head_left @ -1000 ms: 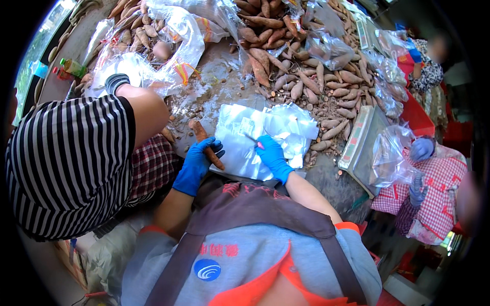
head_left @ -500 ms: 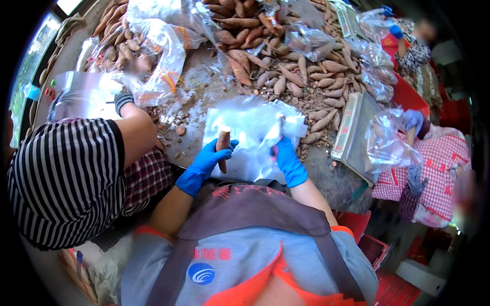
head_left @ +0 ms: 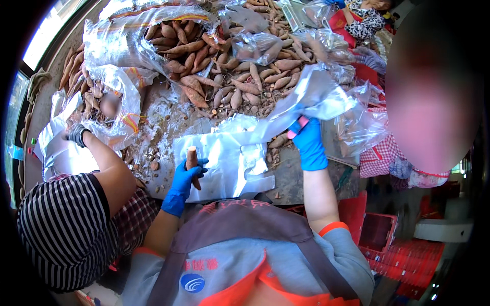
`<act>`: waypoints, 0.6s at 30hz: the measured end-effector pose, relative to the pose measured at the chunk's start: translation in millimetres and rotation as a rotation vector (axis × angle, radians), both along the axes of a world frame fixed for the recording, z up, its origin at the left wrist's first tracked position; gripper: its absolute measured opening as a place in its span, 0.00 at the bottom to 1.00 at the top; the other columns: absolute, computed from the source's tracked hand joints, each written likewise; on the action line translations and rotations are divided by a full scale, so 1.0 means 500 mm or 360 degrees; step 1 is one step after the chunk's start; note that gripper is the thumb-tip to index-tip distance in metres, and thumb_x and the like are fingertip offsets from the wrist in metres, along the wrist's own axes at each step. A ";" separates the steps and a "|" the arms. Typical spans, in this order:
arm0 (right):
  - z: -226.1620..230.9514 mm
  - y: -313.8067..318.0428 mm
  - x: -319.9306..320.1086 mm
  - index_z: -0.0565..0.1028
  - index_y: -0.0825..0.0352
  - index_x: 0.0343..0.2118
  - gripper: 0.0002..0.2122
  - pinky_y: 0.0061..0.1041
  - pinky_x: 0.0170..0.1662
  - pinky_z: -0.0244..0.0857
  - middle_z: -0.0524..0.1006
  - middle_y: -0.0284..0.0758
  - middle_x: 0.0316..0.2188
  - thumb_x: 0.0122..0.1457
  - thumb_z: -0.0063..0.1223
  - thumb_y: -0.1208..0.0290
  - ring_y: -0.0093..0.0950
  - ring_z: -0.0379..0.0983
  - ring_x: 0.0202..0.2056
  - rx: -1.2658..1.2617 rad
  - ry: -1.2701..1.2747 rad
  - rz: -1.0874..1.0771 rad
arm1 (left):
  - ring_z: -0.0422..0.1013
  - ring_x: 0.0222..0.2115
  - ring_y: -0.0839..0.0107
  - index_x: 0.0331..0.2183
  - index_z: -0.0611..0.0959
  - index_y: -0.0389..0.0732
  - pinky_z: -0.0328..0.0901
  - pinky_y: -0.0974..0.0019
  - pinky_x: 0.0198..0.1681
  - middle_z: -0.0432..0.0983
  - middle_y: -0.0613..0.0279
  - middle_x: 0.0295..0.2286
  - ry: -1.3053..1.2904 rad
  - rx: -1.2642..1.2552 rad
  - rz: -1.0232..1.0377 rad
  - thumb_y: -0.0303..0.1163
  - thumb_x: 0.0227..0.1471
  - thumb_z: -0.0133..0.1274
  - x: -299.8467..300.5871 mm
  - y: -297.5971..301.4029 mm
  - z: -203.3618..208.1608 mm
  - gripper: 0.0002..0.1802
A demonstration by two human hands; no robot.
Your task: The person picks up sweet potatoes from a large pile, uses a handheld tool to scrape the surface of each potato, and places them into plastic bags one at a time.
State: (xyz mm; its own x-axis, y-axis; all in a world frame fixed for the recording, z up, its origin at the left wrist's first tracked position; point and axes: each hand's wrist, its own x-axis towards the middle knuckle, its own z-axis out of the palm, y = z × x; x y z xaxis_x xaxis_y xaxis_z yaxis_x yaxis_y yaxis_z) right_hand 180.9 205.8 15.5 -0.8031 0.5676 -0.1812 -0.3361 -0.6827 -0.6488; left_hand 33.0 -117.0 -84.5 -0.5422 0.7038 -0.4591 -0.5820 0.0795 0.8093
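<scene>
My left hand (head_left: 185,178), in a blue glove, grips a brown sweet potato (head_left: 192,157) upright over a stack of clear plastic bags (head_left: 224,163) on the table. My right hand (head_left: 307,142), also blue-gloved, is raised to the right and pinches one clear plastic bag (head_left: 306,99), lifting it off the stack so it hangs stretched in the air. Behind both hands lies a big heap of sweet potatoes (head_left: 240,76).
A person in a striped shirt (head_left: 66,229) works at my left, a gloved hand (head_left: 77,134) on a clear bag of potatoes (head_left: 109,102). More filled bags (head_left: 153,35) lie at the back. Another person in a checked apron (head_left: 383,153) stands right. Red crates (head_left: 403,250) sit below right.
My right hand has lifted one bag up and to the right off the stack. My left hand keeps the sweet potato upright. The view has shifted closer to the heap.
</scene>
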 end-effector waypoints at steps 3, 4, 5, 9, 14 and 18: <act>-0.055 -0.048 -0.005 0.70 0.64 0.32 0.07 0.17 0.18 0.54 0.70 0.30 0.20 0.51 0.47 0.70 0.20 0.60 0.15 0.0058 -0.0281 -0.0001 | 0.69 0.37 0.68 0.39 0.73 0.32 0.64 0.68 0.40 0.68 0.52 0.44 0.0049 0.0331 -0.0019 0.26 0.40 0.48 -0.021 0.045 0.084 0.19; -0.035 -0.085 -0.022 0.70 0.64 0.34 0.08 0.19 0.23 0.60 0.71 0.31 0.23 0.51 0.47 0.69 0.21 0.64 0.20 0.0217 -0.0326 -0.0117 | 0.68 0.39 0.68 0.38 0.73 0.32 0.62 0.68 0.41 0.67 0.52 0.45 0.0088 0.0452 -0.0030 0.26 0.40 0.47 -0.029 0.059 0.105 0.18; -0.013 -0.114 -0.035 0.70 0.63 0.36 0.09 0.21 0.29 0.66 0.73 0.31 0.26 0.51 0.46 0.69 0.22 0.69 0.24 0.0381 -0.0370 -0.0235 | 0.67 0.41 0.67 0.38 0.73 0.32 0.61 0.67 0.43 0.66 0.51 0.46 0.0127 0.0578 -0.0041 0.27 0.41 0.47 -0.035 0.074 0.125 0.18; -0.047 -0.095 -0.015 0.68 0.62 0.41 0.13 0.23 0.38 0.67 0.72 0.31 0.33 0.53 0.48 0.65 0.22 0.70 0.34 0.0016 -0.0119 0.0359 | 0.69 0.37 0.70 0.39 0.73 0.32 0.63 0.67 0.39 0.70 0.56 0.43 0.0363 0.0478 -0.0200 0.33 0.43 0.50 -0.054 0.142 0.174 0.20; -0.005 -0.123 -0.010 0.69 0.62 0.36 0.08 0.19 0.32 0.62 0.70 0.30 0.25 0.52 0.46 0.71 0.20 0.67 0.28 -0.0134 -0.0108 0.0440 | 0.68 0.28 0.72 0.41 0.72 0.35 0.63 0.71 0.36 0.73 0.60 0.33 0.0895 -0.0196 -0.0337 0.33 0.41 0.56 -0.096 0.190 -0.017 0.23; 0.009 -0.132 0.019 0.68 0.63 0.34 0.08 0.20 0.38 0.60 0.69 0.30 0.24 0.49 0.47 0.73 0.21 0.66 0.30 0.0160 -0.0236 0.0446 | 0.54 0.51 0.68 0.51 0.63 0.40 0.49 0.64 0.54 0.59 0.60 0.50 0.0921 0.0413 -0.0003 0.38 0.52 0.47 -0.099 0.190 0.066 0.26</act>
State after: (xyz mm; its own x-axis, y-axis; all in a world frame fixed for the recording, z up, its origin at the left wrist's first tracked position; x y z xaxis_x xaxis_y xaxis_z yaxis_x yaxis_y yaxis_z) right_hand 190.3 140.0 19.7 -0.8996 0.3494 -0.2619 -0.0414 -0.6654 -0.7454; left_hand -16.7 -22.0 -51.6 -0.6500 0.7541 0.0938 -0.0444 -0.1609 0.9860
